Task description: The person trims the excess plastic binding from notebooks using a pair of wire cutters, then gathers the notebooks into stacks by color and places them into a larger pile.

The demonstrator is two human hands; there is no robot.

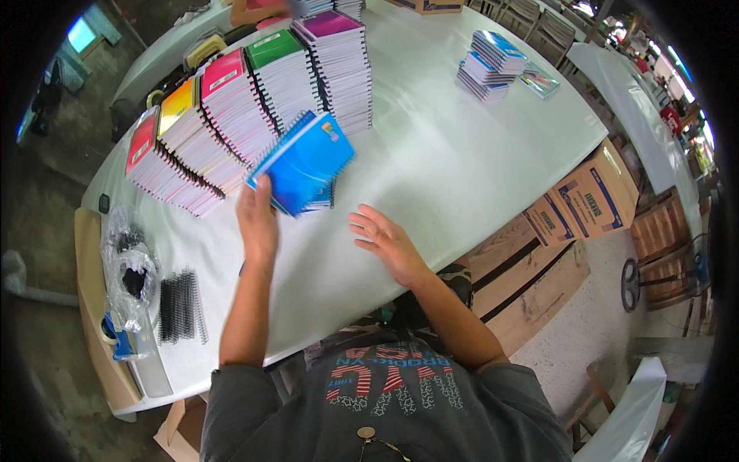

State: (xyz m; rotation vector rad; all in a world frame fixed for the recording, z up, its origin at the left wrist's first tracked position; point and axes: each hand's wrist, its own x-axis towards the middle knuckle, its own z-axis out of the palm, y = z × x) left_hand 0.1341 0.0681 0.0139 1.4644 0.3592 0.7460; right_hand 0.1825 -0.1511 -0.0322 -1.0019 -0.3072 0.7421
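A blue spiral notebook (309, 165) is tilted above the table in front of the tall stacks, with my left hand (259, 219) closed on its lower left corner. A darker blue edge shows behind its upper side; whether a second notebook is held with it I cannot tell. Just beneath it, part of another blue spiral-bound piece (323, 198) shows, mostly hidden. To the right of the notebook, my right hand (387, 242) is open over the table, fingers apart and holding nothing.
Tall stacks of spiral notebooks (281, 77) with red, yellow, green and purple covers stand at the back left. Blue notebooks (493, 65) form a smaller pile at the far right. Black binding coils (182, 308) and clear plastic wrap (127, 258) lie at the left. Cartons (589, 192) stand beside the table.
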